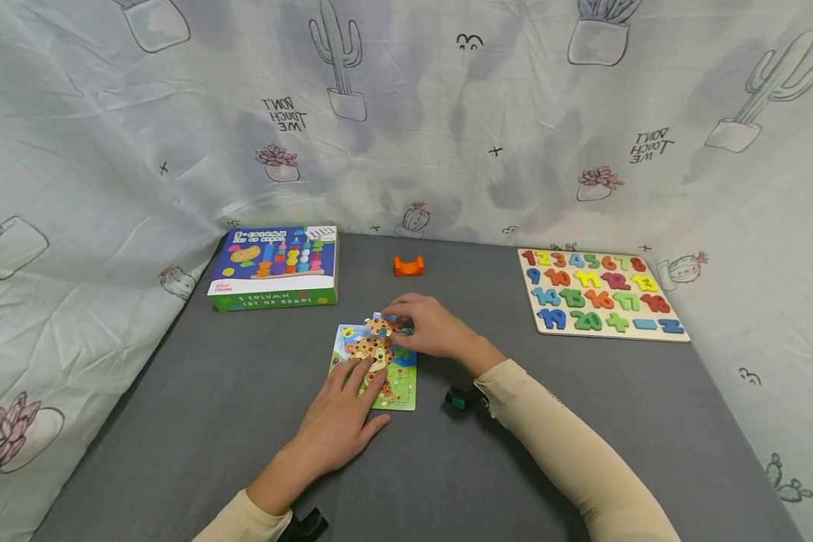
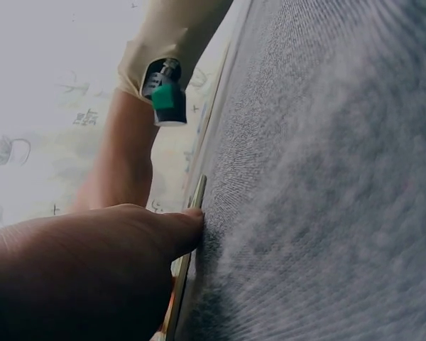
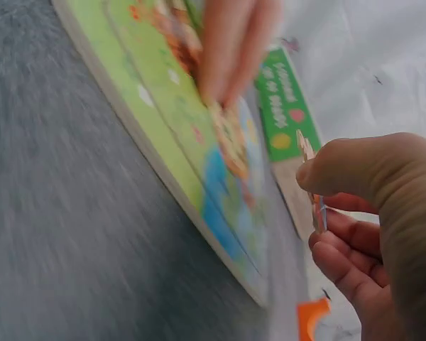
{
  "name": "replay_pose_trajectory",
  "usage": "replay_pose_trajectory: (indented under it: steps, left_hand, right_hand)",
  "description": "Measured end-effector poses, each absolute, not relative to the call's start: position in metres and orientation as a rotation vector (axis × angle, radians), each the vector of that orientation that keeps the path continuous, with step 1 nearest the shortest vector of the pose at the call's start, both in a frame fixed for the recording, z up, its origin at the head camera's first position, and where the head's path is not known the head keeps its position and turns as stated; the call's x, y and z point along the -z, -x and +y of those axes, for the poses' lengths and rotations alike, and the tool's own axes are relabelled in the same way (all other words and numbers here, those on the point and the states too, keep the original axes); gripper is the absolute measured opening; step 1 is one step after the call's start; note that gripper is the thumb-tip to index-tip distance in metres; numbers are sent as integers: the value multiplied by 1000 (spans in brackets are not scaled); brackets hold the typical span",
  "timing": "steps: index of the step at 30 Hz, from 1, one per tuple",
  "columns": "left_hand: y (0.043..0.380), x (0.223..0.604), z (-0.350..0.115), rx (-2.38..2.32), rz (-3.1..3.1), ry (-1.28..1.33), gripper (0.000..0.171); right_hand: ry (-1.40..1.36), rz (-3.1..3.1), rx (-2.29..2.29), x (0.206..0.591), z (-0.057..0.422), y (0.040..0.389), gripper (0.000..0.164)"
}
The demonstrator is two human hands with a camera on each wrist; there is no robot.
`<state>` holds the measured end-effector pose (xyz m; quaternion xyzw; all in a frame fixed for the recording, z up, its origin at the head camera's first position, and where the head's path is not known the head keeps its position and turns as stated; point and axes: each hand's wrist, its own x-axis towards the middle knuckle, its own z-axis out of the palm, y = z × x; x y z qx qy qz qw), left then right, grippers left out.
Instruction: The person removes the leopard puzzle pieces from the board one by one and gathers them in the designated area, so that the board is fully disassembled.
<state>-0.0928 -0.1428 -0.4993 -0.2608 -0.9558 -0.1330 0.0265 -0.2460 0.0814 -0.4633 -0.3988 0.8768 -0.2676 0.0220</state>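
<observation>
A small, flat, orange-and-black spotted animal-print puzzle piece (image 1: 379,326) is pinched between thumb and fingers of the person's right hand (image 1: 430,325), at the 12 o'clock edge of a thin rectangular puzzle board with a green-and-blue meadow picture (image 1: 406,397). In the right wrist view the piece is seen edge-on and clear of the board. The left hand (image 1: 337,425) comes in from 7 o'clock, fingers extended and resting on the spotted animal there. The step in hand looks to be fitting this piece; the next move would call for turning it to match its place, lowering it and pressing it flat while the left hand steadies the board. The blur in the right wrist view and the covering fingers leave me unable to tell which recess would take it.

Around the board, the grey fabric-covered table (image 1: 176,429) is bare toward 9 o'clock. At 3 to 4 o'clock, a black-and-green wrist camera (image 1: 459,399) and the right forearm narrow the room. Farther off, an orange plastic arch-shaped block (image 1: 409,267) lies between 12 and 1, a blue-and-green cardboard bead-set box (image 1: 274,299) between 10 and 11, and a pale wooden number board (image 1: 623,336) between 2 and 3.
</observation>
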Motion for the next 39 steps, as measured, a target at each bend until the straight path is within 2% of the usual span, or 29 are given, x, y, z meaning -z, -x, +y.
replay_pose_trajectory:
  steps: [11, 24, 39]
  left_hand:
    - [94, 498, -141, 357, -2973, 787, 70]
    - [92, 500, -139, 382, -2962, 789, 69]
    - [91, 499, -139, 382, -2922, 810, 64]
  right_hand:
    - [1106, 2804, 995, 450, 149, 249, 39]
    - [983, 2916, 971, 459, 218, 242, 36]
    - [896, 2914, 849, 477, 250, 229, 31]
